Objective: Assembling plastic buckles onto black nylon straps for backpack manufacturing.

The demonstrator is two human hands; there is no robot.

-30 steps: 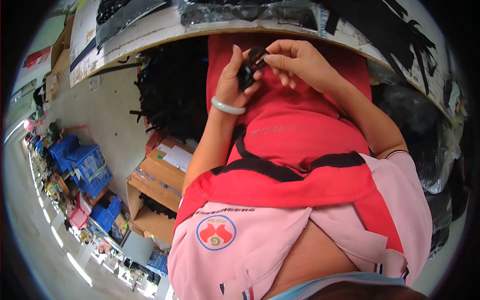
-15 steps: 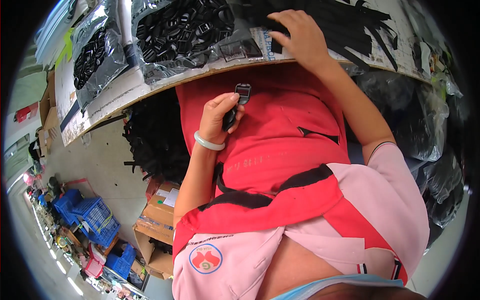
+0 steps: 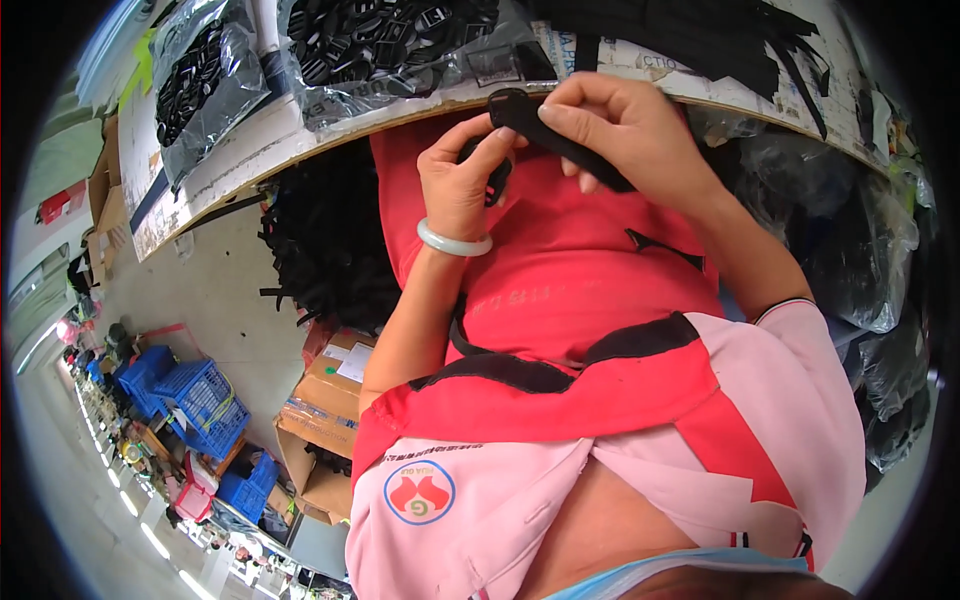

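Note:
My left hand [image 3: 458, 185] is closed around black plastic buckles [image 3: 497, 180], partly hidden by its fingers. Between thumb and fingers, my right hand [image 3: 640, 135] pinches a black webbing strap [image 3: 585, 158], whose far end meets the fingertips of my left hand. Whether the strap passes through a buckle there is too dark to tell. Both hands are close together over my red apron [image 3: 560, 250], just before the table edge. Beyond them on the table lie a clear bag of black buckles [image 3: 385, 40] and a pile of black straps [image 3: 680, 45].
A smaller bag of buckles [image 3: 195, 90] sits at the table's left on its white top [image 3: 150, 180]. Black strapping [image 3: 325, 240] hangs below the table. An open carton [image 3: 320, 400] and blue crates [image 3: 205, 405] stand at left; filled plastic bags [image 3: 850, 240] are at right.
My right hand has come back from the strap pile with a strap, which now meets the buckle at my left hand. My left hand has risen slightly and moved right.

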